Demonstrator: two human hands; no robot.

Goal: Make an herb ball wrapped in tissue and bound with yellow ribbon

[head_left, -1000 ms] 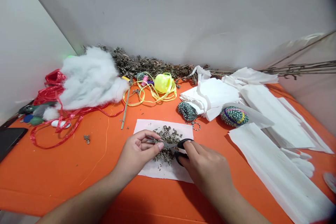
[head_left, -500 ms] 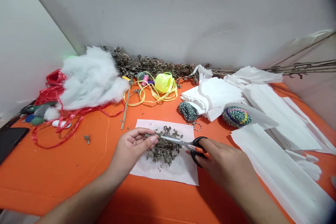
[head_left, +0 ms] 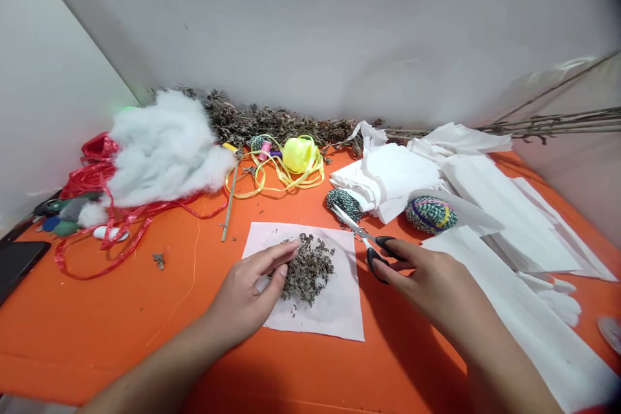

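Note:
A pile of crumbled dried leaves [head_left: 310, 272] lies on a white square of cloth or paper [head_left: 334, 320]; I cannot tell which. Some white fluff shows under the leaves. My left hand [head_left: 255, 284] is at the pile's left side, thumb and fingers apart, with nothing seen between them. To the right of the square, my right hand [head_left: 422, 268] grips the black handles of a pair of scissors [head_left: 361, 233]. The blades point up and left, away from the leaves, towards a bundle of dark green and white cord [head_left: 343, 206].
White stuffing [head_left: 165, 149] and red ribbon [head_left: 92, 174] sit at the left, a phone [head_left: 19, 265] beside them. Yellow ribbon [head_left: 298, 155] and dried branches [head_left: 272, 119] lie at the back. White sheets [head_left: 509, 207] and a wound yarn ball [head_left: 431, 215] are at the right.
The scissors have moved right and up, off the leaves. My left hand has loosened from its pinch on a dried sprig, and its fingers are now apart.

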